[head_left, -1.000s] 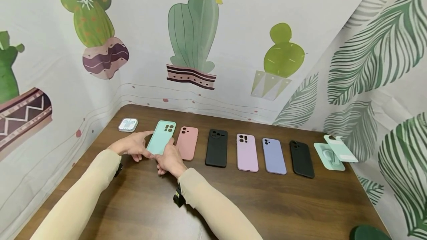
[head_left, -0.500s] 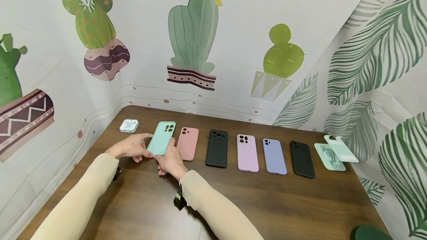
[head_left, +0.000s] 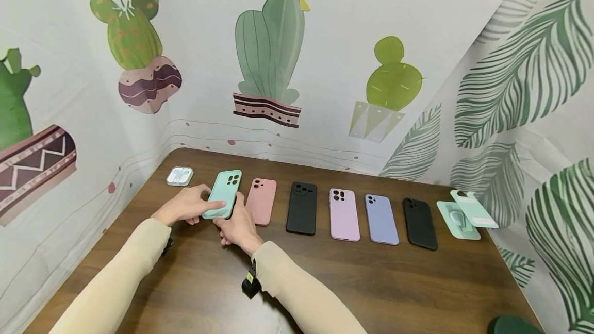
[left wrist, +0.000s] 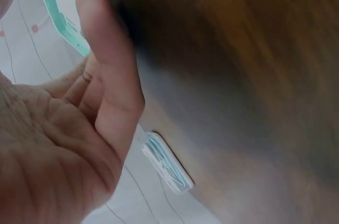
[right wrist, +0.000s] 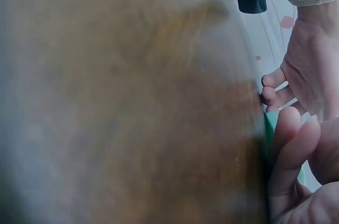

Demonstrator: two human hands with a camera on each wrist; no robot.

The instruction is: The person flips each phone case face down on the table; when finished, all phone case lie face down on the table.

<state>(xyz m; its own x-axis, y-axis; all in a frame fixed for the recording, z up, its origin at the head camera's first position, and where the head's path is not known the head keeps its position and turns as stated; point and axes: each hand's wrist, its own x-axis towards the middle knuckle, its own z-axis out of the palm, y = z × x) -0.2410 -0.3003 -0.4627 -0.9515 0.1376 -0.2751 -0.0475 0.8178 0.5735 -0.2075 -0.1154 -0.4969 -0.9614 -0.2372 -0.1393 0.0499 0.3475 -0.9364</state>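
A mint green phone case is between my hands at the left of the table in the head view, its camera cutouts at the far end. My left hand grips its left side, thumb lying across the lower part of the back. At the lower right corner my right hand holds the case, thumb along its right edge and a finger at the bottom edge. The left wrist view catches the case's rim beyond the thumb. Only a green sliver of the case shows in the right wrist view.
Right of the hands, a row holds a pink case, black case, lilac case, blue-purple case and another black case. Boxed earphones lie far left, a mint stand far right, a dark green object front right.
My left thumb has moved from the case's bottom edge up onto its back. The case now sits slightly tilted, showing its bottom edge. The right hand stays nearly in place.
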